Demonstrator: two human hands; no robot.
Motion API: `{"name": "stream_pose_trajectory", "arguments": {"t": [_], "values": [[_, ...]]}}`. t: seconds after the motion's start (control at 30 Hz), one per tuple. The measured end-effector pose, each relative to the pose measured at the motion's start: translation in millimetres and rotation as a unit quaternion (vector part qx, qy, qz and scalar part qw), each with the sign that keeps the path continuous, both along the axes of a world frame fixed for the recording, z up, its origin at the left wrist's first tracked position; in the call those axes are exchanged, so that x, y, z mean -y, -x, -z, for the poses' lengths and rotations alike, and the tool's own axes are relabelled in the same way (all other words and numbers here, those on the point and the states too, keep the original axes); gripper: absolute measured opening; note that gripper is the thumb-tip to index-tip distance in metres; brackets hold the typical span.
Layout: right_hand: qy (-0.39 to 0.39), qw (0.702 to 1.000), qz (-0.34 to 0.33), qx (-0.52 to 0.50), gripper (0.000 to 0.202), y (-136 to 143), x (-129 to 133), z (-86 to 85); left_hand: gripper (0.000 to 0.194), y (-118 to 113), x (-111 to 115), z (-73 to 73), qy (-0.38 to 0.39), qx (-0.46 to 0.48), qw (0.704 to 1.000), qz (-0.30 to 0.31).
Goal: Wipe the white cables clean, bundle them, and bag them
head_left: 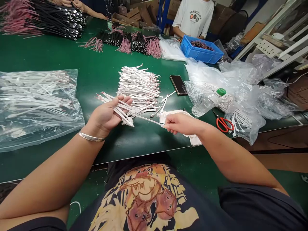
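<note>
My left hand [106, 115] is wrapped round a bundle of short white cables [124, 116] with connector ends, palm turned up. Between the thumb and fingers of my right hand [176, 123] is the end of a single white cable [150, 120], stretched across toward the bundle. A large pile of white cables [138, 85] lies just beyond my left hand. A few loose cables [164, 104] rest between that pile and a crumpled white cloth or paper [193, 139], which is partly hidden under my right hand.
At left lies a clear bag of white cables [40, 106]. To the right are a phone [178, 85], a plastic bottle [207, 102], red-handled scissors [224, 124] and plastic bags [240, 83]. Farther back are black-and-pink cable bundles [134, 41], a blue bin [202, 53] and two people.
</note>
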State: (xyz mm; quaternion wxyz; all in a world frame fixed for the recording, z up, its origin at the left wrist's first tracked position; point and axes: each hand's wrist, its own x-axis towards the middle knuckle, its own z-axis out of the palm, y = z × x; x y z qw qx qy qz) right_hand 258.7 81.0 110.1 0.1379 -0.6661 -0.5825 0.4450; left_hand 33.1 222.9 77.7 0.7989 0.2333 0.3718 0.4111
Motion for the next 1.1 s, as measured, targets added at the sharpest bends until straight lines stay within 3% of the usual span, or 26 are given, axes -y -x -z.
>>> {"name": "stream_pose_trajectory", "arguments": {"t": [0.13,0.27,0.33,0.4,0.5,0.6,0.7,0.9,1.1], "values": [[0.033,0.998,0.048,0.031,0.031,-26,17,10.5,0.016,0,4,-2.6,0.005,0.016,1.000,0.013],[-0.035,0.987,0.118,0.101,0.041,-27,19,19.4,0.017,0,9,-2.9,0.012,0.013,0.999,0.045],[-0.044,0.988,0.140,0.045,0.041,-11,15,21.5,0.018,-2,12,-4.1,0.013,0.020,0.997,0.069],[-0.003,0.987,0.132,-0.090,0.035,13,7,23.4,0.018,-4,16,-7.8,0.013,0.036,0.995,0.090],[0.065,0.950,0.083,-0.294,0.039,48,-9,27.4,0.018,-9,23,-18.1,0.014,0.045,0.992,0.118],[0.082,0.915,0.049,-0.393,0.033,64,-25,31.9,0.021,-16,26,-27.8,0.018,0.041,0.990,0.136],[0.059,0.909,0.046,-0.410,0.027,65,-38,37.2,0.022,-22,23,-28.3,0.017,0.041,0.990,0.135],[0.061,0.905,0.087,-0.411,0.026,54,-42,50.9,0.019,-26,13,-8.6,0.039,0.061,0.990,0.120],[0.077,0.904,0.088,-0.412,0.023,51,-38,49.7,0.021,-19,14,-5.9,0.060,0.052,0.989,0.124]]}}
